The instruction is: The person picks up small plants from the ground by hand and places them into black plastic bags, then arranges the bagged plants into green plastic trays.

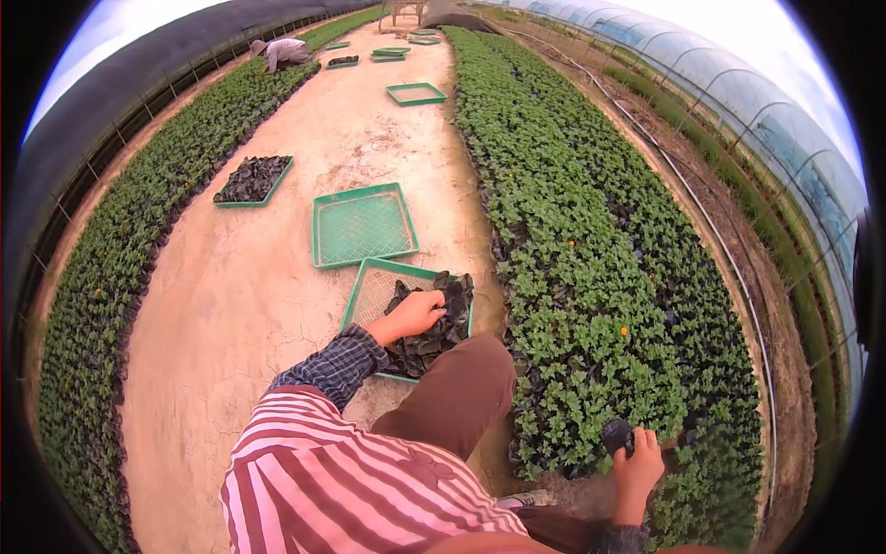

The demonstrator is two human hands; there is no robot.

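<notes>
A green mesh tray (362,295) lies by my left knee, partly filled with crumpled black plastic seedling bags (420,354). Over these bags, my left hand (415,314) is closed on a black bag (456,294) at the tray's right side; its fingertips are partly hidden. My right hand (639,469) grips a small black seedling bag (616,436) at the near edge of the plant bed (591,305). Leafy green seedlings in black bags crowd that bed, with a few orange blooms among them.
Another green tray (365,226) lies just beyond mine. To its left, a tray (277,187) is heaped with black bags. More trays (415,94) lie farther up the dirt path (221,314). A person (281,54) bends over the left plant bed (101,323). A pipe (683,171) runs along the right.
</notes>
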